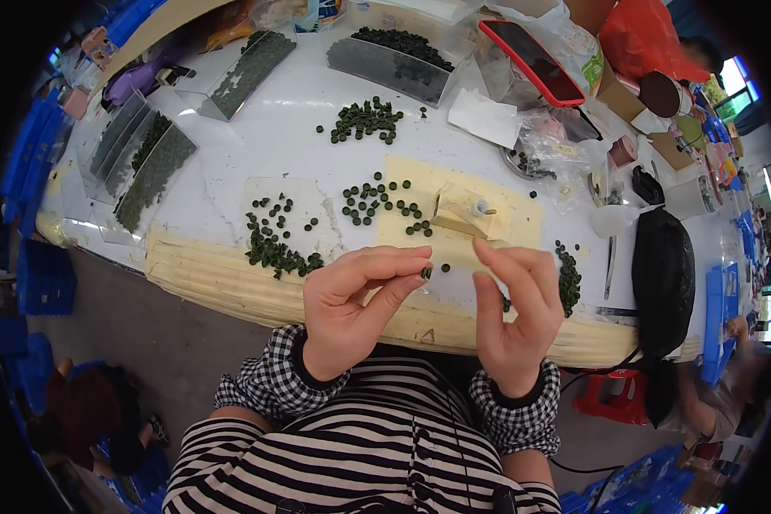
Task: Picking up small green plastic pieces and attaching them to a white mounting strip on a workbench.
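My left hand (349, 306) pinches a small dark green round piece (427, 272) between thumb and fingertips, over the table's near edge. To its right, my right hand (522, 304) is held with thumb and forefinger apart and nothing visible between them. A single loose green piece (445, 268) lies in the gap between the hands. Beyond them a small beige block (461, 212) with a pale nub on top rests on a yellow sheet (403, 176). Several round green pieces (367, 203) are scattered left of the block. Another heap (274, 255) lies beside my left hand.
More green pieces sit in a pile (367, 120) farther back and in clear bins (390, 64) at the far side. A red-cased phone (535, 64) is propped at the back right. Tweezers (610, 265) and a black bag (662, 283) lie at the right. Other people are nearby.
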Available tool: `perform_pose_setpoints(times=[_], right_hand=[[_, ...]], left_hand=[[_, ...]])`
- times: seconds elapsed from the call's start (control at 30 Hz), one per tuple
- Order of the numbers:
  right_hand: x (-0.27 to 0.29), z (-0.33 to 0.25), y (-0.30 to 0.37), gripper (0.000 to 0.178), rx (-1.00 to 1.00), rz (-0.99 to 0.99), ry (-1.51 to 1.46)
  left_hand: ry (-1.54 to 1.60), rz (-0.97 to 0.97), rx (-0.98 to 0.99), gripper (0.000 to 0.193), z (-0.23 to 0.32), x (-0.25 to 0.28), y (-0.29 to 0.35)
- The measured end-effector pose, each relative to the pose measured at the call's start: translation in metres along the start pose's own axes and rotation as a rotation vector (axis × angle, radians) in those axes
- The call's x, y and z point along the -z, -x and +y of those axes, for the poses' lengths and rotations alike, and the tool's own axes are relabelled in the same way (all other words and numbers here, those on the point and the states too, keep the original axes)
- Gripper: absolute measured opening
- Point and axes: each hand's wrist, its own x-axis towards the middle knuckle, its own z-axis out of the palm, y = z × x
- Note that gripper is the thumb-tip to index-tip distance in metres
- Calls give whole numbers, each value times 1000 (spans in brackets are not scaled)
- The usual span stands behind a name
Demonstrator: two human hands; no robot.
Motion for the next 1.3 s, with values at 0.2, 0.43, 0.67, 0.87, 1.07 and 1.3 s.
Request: perform_pose_setpoints(times=[0.2,0.43,0.67,0.87,1.07,1.3], right_hand=[[-9,-11,21,38,19,-72,-227],[-11,-9,23,38,19,-58,-247],[-11,-8,24,38,-3,-69,-284],[-11,-6,25,36,-4,-73,-314],[-11,-4,27,34,-15,-78,-326],[-11,-3,29,34,-23,-85,-336]], left_hand=[[-69,-31,-45,21,-1,-2,-2],[-124,-40,-64,21,-1,-2,-3],[-127,-56,-65,21,-1,-3,-4],[-101,-76,-43,22,0,-2,-4],[-131,-93,-30,22,-1,-1,-4],[-111,-83,-7,22,-3,-1,-3]])
